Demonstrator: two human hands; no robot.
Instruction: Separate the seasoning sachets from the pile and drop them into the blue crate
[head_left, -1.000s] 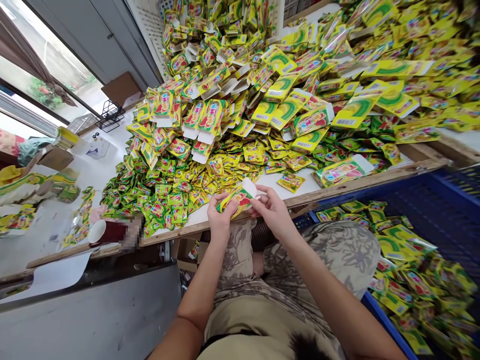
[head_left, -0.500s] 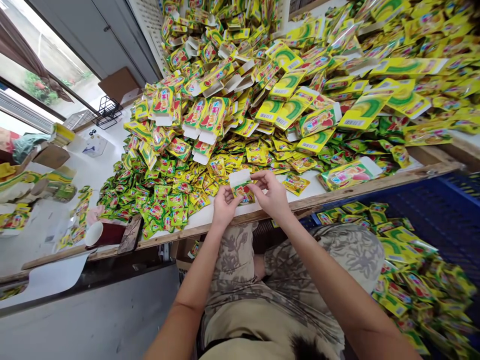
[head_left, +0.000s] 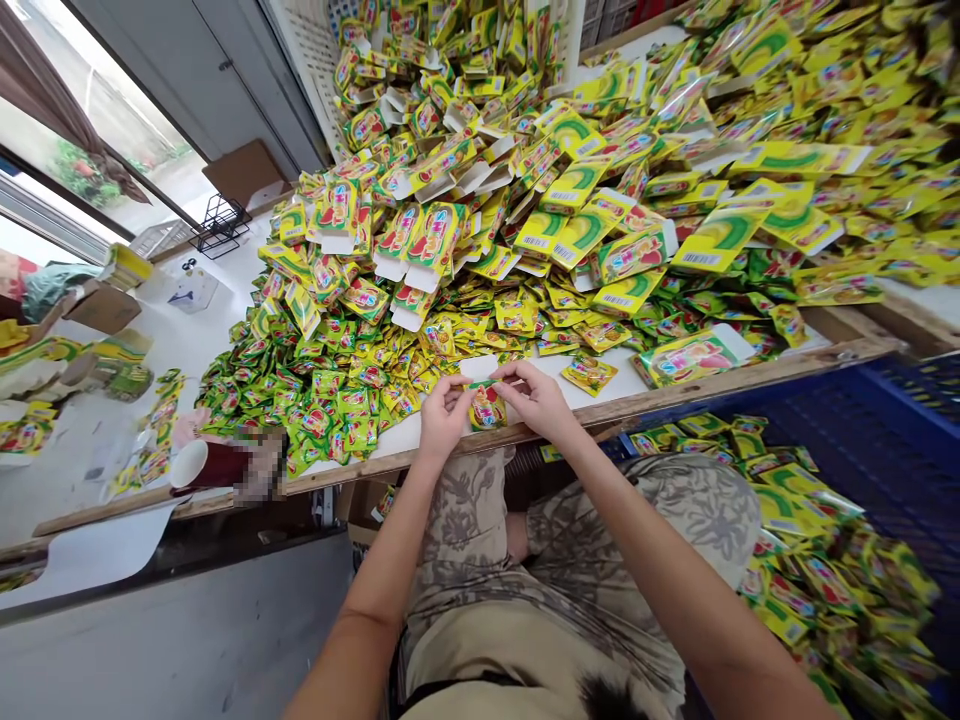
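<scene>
Just above the wooden front edge of the table, a small printed box [head_left: 487, 406] in green, yellow and red is held between my two hands. Its white flap [head_left: 478, 367] sticks up at the far end. My left hand [head_left: 444, 412] pinches the box's left side with thumb and fingers. On the right side, my right hand [head_left: 534, 398] grips it near the flap. What is inside the box cannot be seen. Beyond my hands lies a heap of small green and yellow sachets [head_left: 337, 395], with one yellow sachet [head_left: 590, 374] lying apart to the right.
Many flat printed boxes [head_left: 574, 235] are piled behind the sachets. A larger box [head_left: 690, 357] lies near the edge at right. A dark red cup [head_left: 217, 467] lies on its side at left. Below right, a blue crate [head_left: 862, 420] holds more boxes.
My hands and the box have moved slightly toward the table edge. The flap now looks lower and flatter, and my right fingers sit closer to my left ones.
</scene>
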